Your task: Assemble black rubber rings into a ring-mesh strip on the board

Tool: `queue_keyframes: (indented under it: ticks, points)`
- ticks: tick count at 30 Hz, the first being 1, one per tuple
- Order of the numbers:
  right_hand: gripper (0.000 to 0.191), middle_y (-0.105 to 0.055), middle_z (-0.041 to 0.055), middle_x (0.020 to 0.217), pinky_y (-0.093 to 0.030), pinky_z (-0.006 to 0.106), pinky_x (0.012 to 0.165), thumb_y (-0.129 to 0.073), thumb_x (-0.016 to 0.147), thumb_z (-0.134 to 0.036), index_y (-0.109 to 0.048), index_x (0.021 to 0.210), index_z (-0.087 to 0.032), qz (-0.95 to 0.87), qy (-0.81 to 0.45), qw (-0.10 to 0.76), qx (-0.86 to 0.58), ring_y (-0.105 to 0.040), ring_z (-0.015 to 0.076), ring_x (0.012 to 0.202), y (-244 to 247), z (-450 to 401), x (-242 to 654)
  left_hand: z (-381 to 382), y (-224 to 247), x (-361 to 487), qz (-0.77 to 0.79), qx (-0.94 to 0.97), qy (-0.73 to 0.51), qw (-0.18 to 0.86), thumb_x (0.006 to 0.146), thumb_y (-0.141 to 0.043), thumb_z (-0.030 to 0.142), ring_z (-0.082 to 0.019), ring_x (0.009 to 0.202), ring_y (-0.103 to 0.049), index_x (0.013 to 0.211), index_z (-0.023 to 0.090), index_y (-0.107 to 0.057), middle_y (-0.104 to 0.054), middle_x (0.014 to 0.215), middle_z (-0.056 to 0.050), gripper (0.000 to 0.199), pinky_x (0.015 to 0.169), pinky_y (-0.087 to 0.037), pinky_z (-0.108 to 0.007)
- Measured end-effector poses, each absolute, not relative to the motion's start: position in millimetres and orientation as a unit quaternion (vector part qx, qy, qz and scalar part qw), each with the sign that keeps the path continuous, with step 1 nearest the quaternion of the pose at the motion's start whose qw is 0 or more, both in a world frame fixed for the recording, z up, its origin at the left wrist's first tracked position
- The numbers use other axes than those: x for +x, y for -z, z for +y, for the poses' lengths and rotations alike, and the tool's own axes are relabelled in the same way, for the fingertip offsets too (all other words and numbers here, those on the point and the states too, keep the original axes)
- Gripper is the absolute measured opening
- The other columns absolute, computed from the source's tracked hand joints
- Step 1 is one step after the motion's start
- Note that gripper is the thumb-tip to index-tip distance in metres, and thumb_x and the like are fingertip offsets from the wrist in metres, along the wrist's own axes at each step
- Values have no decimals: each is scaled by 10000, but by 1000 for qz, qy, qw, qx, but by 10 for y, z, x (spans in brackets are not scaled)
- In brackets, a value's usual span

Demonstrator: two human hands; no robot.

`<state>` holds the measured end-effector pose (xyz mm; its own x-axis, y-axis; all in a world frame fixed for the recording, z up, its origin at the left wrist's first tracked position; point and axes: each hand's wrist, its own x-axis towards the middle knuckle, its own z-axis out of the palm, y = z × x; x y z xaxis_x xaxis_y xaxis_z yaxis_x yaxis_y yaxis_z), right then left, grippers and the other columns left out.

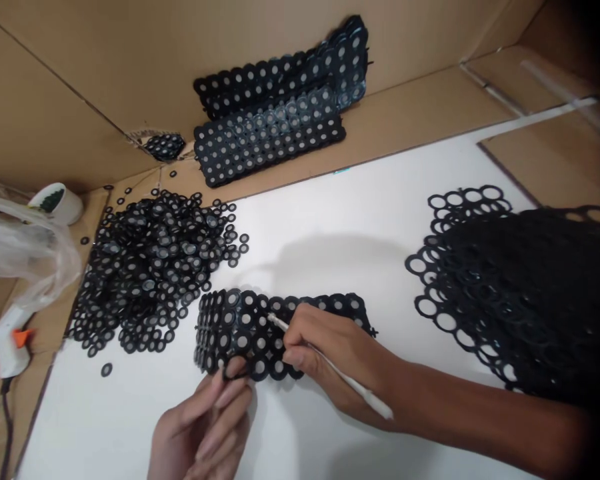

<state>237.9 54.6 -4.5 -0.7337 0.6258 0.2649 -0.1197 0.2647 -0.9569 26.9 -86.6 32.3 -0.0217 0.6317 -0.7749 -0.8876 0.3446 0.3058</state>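
Note:
On the white board [320, 220] lies a black strip of joined rings with pale centres [261, 343], its left part curved upward. My right hand [325, 347] grips a thin white stick [347, 379] like a pen, its tip touching the strip near the middle. My left hand [215, 413] is at the strip's lower edge, thumb and fingers pinched on a small black ring [229, 373]. Left of the strip spreads a big pile of loose black rings with pale centres [150, 267].
Black ring lattices [520, 293] are stacked at the right. Finished-looking dotted panels [275, 133] lean against the cardboard wall [130, 60] at the back. A white glue gun [13, 350], plastic bag [40, 253] and white cup [63, 203] stand at the left.

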Motion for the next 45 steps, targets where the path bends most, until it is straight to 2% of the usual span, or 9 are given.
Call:
queue_keyframes:
  ticks: [2, 5, 11, 13, 20, 27, 35, 41, 45]
  points:
    - [156, -571, -23, 938, -412, 251, 757, -523, 1157, -243, -548, 1004, -226, -728, -582, 319, -174, -531, 115, 820, 34, 548, 2381, -874, -349, 219, 435, -142, -555, 694, 887, -827, 206, 7, 386, -470, 971, 166, -667, -579, 718, 46, 184, 302, -332, -30]
    - [167, -579, -20, 936, -421, 258, 765, -519, 1156, -254, -545, 994, -223, -730, -580, 315, -178, -538, 118, 817, 22, 553, 2376, -874, -373, 135, 509, -106, -527, 672, 919, -774, 299, -47, 402, -501, 956, 160, -688, -619, 728, 4, 168, 282, -367, -95]
    - [214, -577, -26, 891, -426, 265, 751, -495, 1163, -266, -538, 958, -218, -732, -580, 309, -181, -533, 114, 770, -10, 556, 2367, -1054, -360, -49, 749, 72, -397, 525, 849, -783, 699, -161, 459, -545, 857, 149, -748, -644, 640, -43, 551, 316, -458, -242]
    - [221, -584, -25, 894, -428, 270, 746, -485, 1166, -267, -539, 957, -217, -734, -580, 302, -182, -531, 113, 757, -23, 557, 2371, -1153, -377, -79, 789, 125, -372, 472, 847, -766, 755, -186, 517, -579, 793, 174, -722, -626, 623, -34, 585, 370, -497, -259]
    - [255, -599, -11, 887, -435, 290, 731, -453, 1173, -280, -539, 941, -215, -746, -574, 284, -185, -541, 130, 750, -45, 564, 2380, -1041, -471, 87, 838, 345, -306, 292, 918, -791, 610, -179, 637, -643, 861, 208, -728, -671, 698, -15, 411, 576, -553, -238]
    - [230, -609, -1, 907, -436, 299, 730, -473, 1163, -279, -555, 960, -211, -752, -568, 281, -181, -550, 142, 768, -42, 571, 2382, -703, -345, 130, 762, 549, -234, 252, 931, -812, 479, -178, 747, -637, 985, 245, -757, -678, 848, -12, 246, 663, -539, -249]
    - [232, -584, -10, 892, -432, 298, 734, -475, 1161, -277, -527, 943, -214, -747, -574, 284, -176, -544, 140, 781, -19, 565, 2373, -653, -378, 35, 762, 523, -223, 311, 934, -799, 426, -186, 733, -651, 1060, 243, -754, -686, 878, -26, 227, 661, -546, -256]
    - [237, -579, -5, 885, -427, 298, 728, -463, 1158, -261, -519, 934, -211, -753, -569, 281, -174, -540, 142, 772, -38, 567, 2375, -641, -446, 140, 774, 508, -235, 296, 983, -673, 428, -172, 699, -640, 1140, 260, -736, -706, 881, -18, 239, 604, -513, -228]
    - [242, -583, -7, 880, -422, 293, 710, -469, 1161, -288, -530, 941, -208, -758, -556, 285, -189, -541, 138, 755, -13, 539, 2365, -684, -401, 141, 815, 400, -284, 308, 953, -716, 464, -146, 653, -634, 1106, 242, -671, -697, 923, -13, 274, 548, -496, -208]
